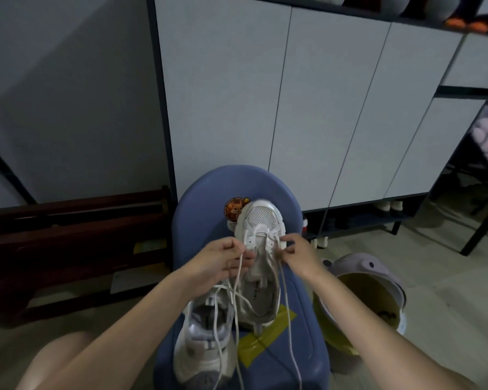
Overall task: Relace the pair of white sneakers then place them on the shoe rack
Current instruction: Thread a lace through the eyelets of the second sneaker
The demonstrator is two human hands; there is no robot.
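On the blue chair seat: the upper sneaker [261,249] lies with its toe pointing away from the person and its heel toward them, so its long axis runs straight out between the two forearms.
Second sneaker: the other sneaker [206,342] lies nearer the person and a little to the left, partly under the first one's heel.
Chair: the blue chair [200,198] carries both shoes (yellow tape patch on the seat).
Lace: the white lace [283,285] runs from the front eyelets, one strand to each hand, its tails trailing down toward the person.
Left hand: left hand [226,258] sits just left of the eyelets, fingers pinched together on a strand.
Right hand: right hand [297,253] sits just right of the eyelets, fingertips pinching the other strand beside the eyelet row.
Nearer hand: both look about equally close; the right fingertips seem nearest an eyelet.
Step, as I judge it: early lacing, only the toe-end eyelets threaded.
Shoe rack: I cannot tell which piece it is.
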